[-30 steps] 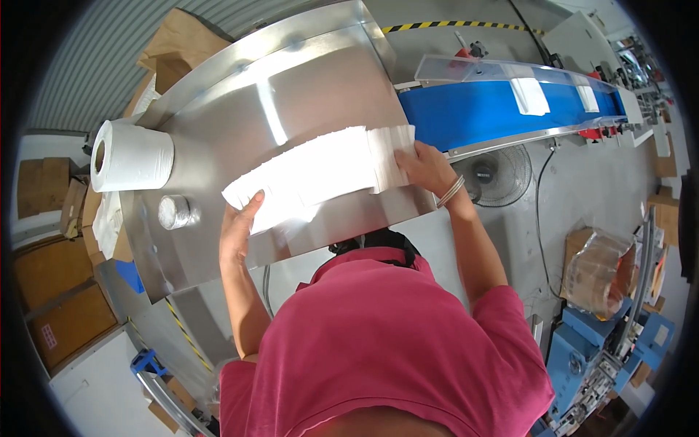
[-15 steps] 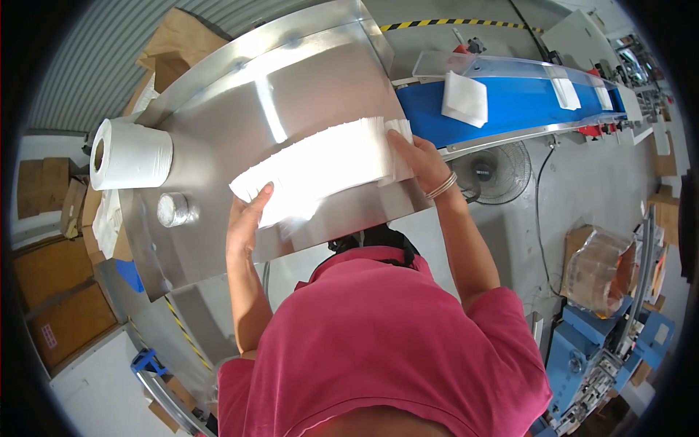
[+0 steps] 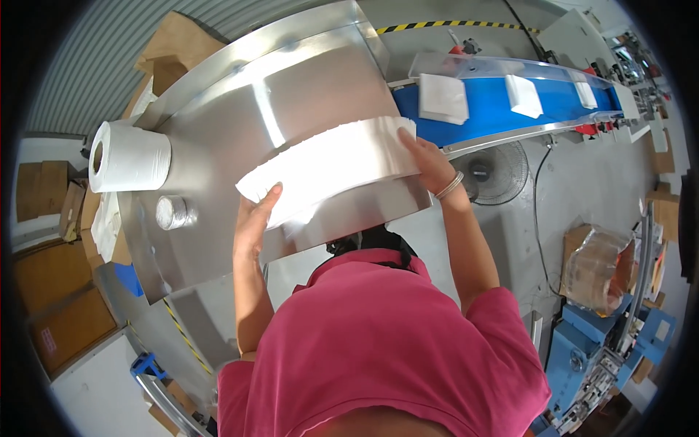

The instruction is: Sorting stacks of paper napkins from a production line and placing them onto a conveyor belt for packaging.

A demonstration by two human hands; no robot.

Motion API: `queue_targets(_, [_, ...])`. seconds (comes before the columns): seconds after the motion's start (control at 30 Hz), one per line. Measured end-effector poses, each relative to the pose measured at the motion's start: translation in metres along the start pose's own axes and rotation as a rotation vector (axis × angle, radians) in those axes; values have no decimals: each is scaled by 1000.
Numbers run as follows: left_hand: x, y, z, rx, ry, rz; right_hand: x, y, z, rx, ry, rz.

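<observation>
Nudged rightward at its left end since a second ago, the white stack (image 3: 338, 164) stretches over the steel table (image 3: 207, 131); my left hand (image 3: 255, 217) clasps that end, my right hand (image 3: 431, 162) the other, near the blue belt (image 3: 488, 109).

Corrugated grey wall (image 3: 95, 80) upper left; grey floor (image 3: 575, 175); yellow-black striped tape (image 3: 459, 23).

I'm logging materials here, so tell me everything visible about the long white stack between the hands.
The long white stack looks like many thin paper sheets pressed together, its far edge ragged; glare hides finer detail. It appears curved across the shiny metal table, its right end beside the blue conveyor belt. The left hand grips the left end, the right hand the right.
</observation>
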State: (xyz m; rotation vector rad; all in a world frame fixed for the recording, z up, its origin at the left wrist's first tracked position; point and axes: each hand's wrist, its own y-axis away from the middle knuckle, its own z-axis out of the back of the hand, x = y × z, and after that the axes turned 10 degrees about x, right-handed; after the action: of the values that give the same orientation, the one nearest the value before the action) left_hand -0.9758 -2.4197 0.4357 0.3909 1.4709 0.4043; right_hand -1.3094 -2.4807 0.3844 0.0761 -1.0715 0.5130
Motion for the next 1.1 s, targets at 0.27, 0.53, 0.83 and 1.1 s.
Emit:
queue_targets(0.27, [-7, -4, -11, 44, 6, 11, 14, -25, -5, -109, -713, -728])
queue_targets(0.53, [-4, -3, -21, 13, -16, -25, -106, 10, 5, -216, -653, -438])
queue_targets(0.83, [1, -11, -34, 85, 17, -52, 29, -28, 4, -66, -528, -706])
queue_targets(1.1, [-4, -7, -38, 72, 53, 19, 6, -20, 6, -213, -730, -666])
